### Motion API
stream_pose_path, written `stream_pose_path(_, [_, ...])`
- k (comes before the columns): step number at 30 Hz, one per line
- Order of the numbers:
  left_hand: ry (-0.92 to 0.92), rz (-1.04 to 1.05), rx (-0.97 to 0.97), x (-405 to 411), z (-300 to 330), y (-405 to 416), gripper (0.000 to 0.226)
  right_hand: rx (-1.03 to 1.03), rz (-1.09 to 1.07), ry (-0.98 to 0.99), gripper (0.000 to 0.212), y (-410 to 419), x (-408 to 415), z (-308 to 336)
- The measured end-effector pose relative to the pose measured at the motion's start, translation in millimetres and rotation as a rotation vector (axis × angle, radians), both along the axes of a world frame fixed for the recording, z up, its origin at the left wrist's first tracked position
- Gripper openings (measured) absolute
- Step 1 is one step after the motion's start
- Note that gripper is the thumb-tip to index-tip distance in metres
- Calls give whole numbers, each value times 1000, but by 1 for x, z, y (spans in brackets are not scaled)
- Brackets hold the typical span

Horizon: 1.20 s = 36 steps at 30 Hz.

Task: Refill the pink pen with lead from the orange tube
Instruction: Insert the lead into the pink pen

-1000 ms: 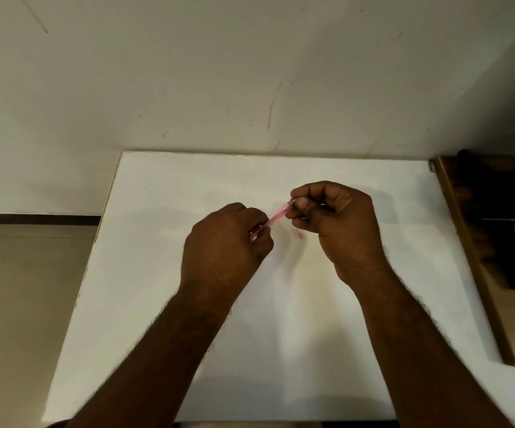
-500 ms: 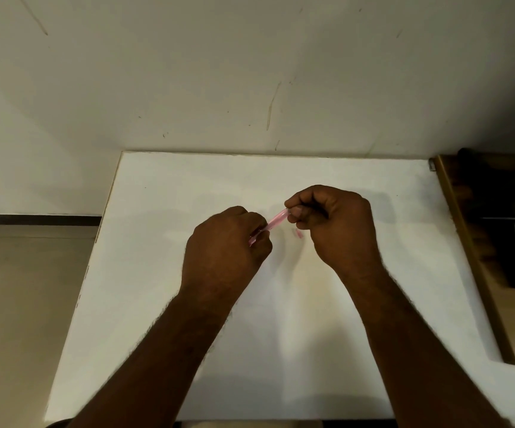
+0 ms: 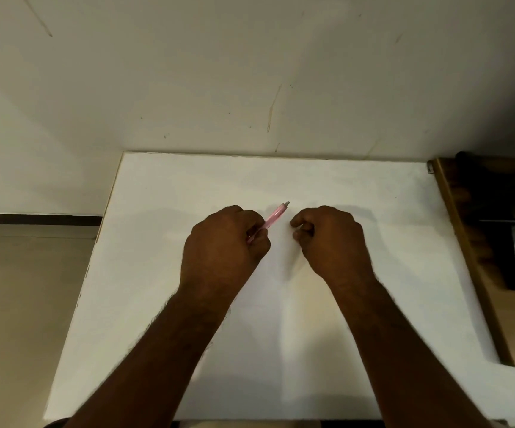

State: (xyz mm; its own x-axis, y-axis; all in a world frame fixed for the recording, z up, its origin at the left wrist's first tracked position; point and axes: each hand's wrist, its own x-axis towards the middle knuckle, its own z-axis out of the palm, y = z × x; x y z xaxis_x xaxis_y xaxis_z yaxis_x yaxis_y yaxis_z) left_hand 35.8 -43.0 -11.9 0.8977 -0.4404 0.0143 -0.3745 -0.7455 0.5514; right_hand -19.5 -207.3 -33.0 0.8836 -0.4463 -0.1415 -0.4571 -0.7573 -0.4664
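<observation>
My left hand [image 3: 225, 245] is closed around the lower part of the pink pen [image 3: 273, 217]. The pen slants up and to the right, and its small metal end [image 3: 287, 203] is bare. My right hand [image 3: 330, 239] is a short way to the right of the pen and does not touch it. It is low over the white table [image 3: 163, 273] with its fingers curled and thumb and forefinger close together. Whatever lies between those fingertips is hidden. No orange tube is in view.
The white table meets a pale wall [image 3: 250, 72] at the back. A dark wooden ledge [image 3: 478, 242] with a metal piece runs along the table's right edge. Floor [image 3: 18, 304] lies beyond the left edge.
My right hand has let go of the pen's upper end and dropped down and right toward the table. The small pink piece that lay there is now hidden under its fingers. My left hand kept holding the pen.
</observation>
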Motion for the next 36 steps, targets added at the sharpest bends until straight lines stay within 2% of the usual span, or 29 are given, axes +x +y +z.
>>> stream_pose_path(2, [8, 6, -6, 0, 1, 0, 14, 39, -29, -47, 18, -3, 1, 2])
stream_pose_path(3, [12, 9, -6, 0, 1, 1, 14, 131, -72, -97, 18, -4, 1, 3])
stream_pose_path(6, [23, 13, -10, 1, 1, 0, 14, 580, -253, -307, 17, -9, 2, 8])
stream_pose_path(9, [20, 11, 3, 1, 1, 0, 14, 964, -325, -433, 17, -8, 3, 16])
stream_pose_path(12, [15, 9, 14, 1, 1, 0, 14, 1177, -340, -474, 14, -4, 3, 22])
stream_pose_path(25, [1, -3, 18, 0, 0, -2, 14, 1070, -301, -467, 13, -1, 4, 20])
stream_pose_path(36, [-2, -23, 48, 0, -3, -2, 17, 1071, -274, -410, 14, -4, 3, 18])
